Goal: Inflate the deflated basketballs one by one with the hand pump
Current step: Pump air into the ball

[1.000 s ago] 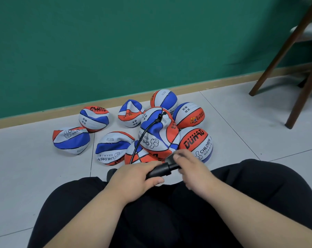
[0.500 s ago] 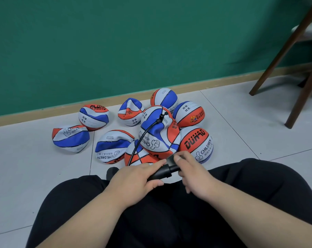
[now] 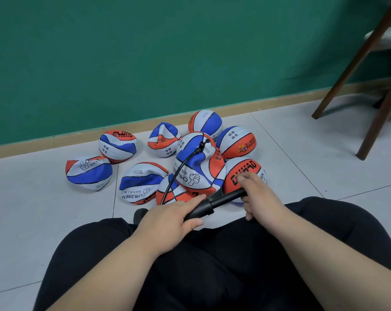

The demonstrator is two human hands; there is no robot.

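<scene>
I was mid-stroke on the pumping step. My left hand [image 3: 167,217] had its fingers and thumb wrapped round the barrel of the black hand pump [image 3: 200,213], which lay across my lap just above my knees. My right hand [image 3: 257,194] had its fingers curled round the handle end, which the hand itself hid. The plunger rod [image 3: 229,197] showed bare between the two hands, so I judged the plunger was drawn out.

The black hose [image 3: 179,170] ran from the pump up to the nozzle [image 3: 203,145], seated at the top of the blue, white and orange basketball [image 3: 199,173] in the middle of the pile. That ball sat on its neighbours and was creased around the valve, so I judged it only partly filled. The flattened basketballs [image 3: 89,172] around it on the tiled floor [image 3: 33,221] had yet to be done.

The next move called for pushing the handle straight back into the barrel while the left hand kept it steady, so the hose would not tug the nozzle out.
</scene>
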